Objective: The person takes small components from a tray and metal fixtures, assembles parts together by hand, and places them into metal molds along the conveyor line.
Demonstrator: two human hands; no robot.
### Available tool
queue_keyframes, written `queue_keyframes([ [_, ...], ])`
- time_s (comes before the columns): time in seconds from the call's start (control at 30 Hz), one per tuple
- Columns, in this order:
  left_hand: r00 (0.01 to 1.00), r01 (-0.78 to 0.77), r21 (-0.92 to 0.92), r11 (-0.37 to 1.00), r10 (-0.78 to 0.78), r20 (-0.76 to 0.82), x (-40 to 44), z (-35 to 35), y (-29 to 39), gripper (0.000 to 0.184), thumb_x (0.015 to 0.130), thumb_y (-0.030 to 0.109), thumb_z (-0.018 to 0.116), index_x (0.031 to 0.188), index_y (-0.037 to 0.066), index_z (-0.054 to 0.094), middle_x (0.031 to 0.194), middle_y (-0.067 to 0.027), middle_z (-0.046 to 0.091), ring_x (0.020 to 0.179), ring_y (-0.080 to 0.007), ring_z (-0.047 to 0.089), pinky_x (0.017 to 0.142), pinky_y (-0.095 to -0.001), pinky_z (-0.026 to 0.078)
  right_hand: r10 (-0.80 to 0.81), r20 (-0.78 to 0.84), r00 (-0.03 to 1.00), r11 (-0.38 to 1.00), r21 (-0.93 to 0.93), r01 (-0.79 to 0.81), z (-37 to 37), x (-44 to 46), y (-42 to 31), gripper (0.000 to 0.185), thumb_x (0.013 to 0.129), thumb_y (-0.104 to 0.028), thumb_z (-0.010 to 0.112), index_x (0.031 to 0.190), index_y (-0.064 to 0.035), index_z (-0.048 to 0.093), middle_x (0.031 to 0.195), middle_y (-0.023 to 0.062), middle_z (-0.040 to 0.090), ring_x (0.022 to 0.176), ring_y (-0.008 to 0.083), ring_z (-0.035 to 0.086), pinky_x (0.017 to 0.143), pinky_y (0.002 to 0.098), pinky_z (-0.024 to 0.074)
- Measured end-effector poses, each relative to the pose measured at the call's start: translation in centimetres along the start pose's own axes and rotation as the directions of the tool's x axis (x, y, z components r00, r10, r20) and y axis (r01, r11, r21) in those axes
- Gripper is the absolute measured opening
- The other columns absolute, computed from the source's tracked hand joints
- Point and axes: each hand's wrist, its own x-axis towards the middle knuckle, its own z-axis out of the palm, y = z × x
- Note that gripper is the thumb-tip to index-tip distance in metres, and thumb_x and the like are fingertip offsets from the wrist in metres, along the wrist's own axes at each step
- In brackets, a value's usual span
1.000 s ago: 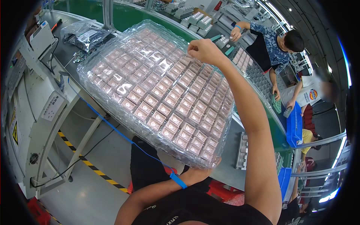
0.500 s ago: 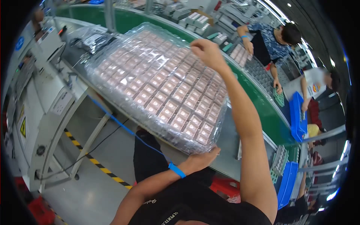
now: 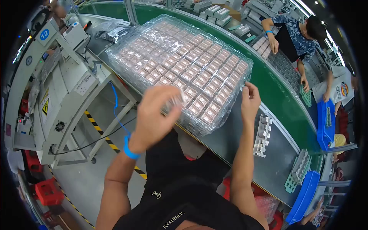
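A large tray stack of pinkish square parts [image 3: 199,78], wrapped in clear plastic, lies on the dark worktable [image 3: 230,143]. My left hand [image 3: 155,115], with a blue band at the wrist, is raised over the stack's near left edge. Its thumb and fingers curve toward each other, and a small pale thing shows between them, too blurred to name. At the stack's right edge is my right hand [image 3: 250,101], thumb and fingertips brought together by the clear film; whether film is between them is too small to tell.
A metal fixture with cylinders [image 3: 263,134] lies right of my right hand. Blue bins [image 3: 304,197] stand at the lower right. A green conveyor edge [image 3: 272,92] runs behind. Across it, a person [image 3: 295,36] handles parts. A white machine [image 3: 69,92] stands left, with a blue cord.
My left hand has left the stack's near lower edge and risen to the left. My right hand has come down from the far side to the right edge. The stack now lies flatter on the table.
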Motion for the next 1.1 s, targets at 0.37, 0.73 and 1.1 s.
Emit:
queue_keyframes([
  [0.37,0.995,0.047,0.436,0.899,-0.079,0.056,10.3,2.0,-12.4,0.029,0.082,0.015,0.073,0.108,0.004,0.072,0.105,-0.0147,0.07,0.096,-0.0318,0.067,0.086,-0.0408,0.053,-0.03,0.001,1.0,0.997,-0.074,0.03,1.2,-3.2,3.8,0.026,0.098,-0.011,0.064,0.122,-0.0006,0.066,0.098,0.0087,0.066,0.079,0.0139,0.062,0.072,0.028,0.0519],
  [0.73,0.984,0.067,0.49,0.869,-0.138,0.11,10.9,3.0,-14.6,0.017,0.083,0.017,0.072,0.089,0.001,0.071,0.094,-0.0192,0.069,0.093,-0.0387,0.065,0.084,-0.0475,0.051,-0.044,-0.053,0.998,0.993,-0.111,0.038,0.7,-3.4,2.9,0.025,0.096,-0.008,0.063,0.12,-0.0021,0.067,0.095,0.0095,0.063,0.075,0.0172,0.062,0.068,0.031,0.0525],
  [1.1,0.93,-0.155,0.59,0.793,-0.083,0.357,12.3,1.7,-15.5,0.017,0.091,0.009,0.059,0.095,0.001,0.074,0.096,-0.022,0.068,0.094,-0.0402,0.064,0.086,-0.0474,0.05,-0.027,-0.083,0.996,0.994,-0.111,0.018,0.9,-3.3,3.1,0.023,0.094,-0.007,0.063,0.116,-0.0014,0.068,0.093,0.0113,0.065,0.074,0.0191,0.063,0.068,0.0321,0.0525],
])
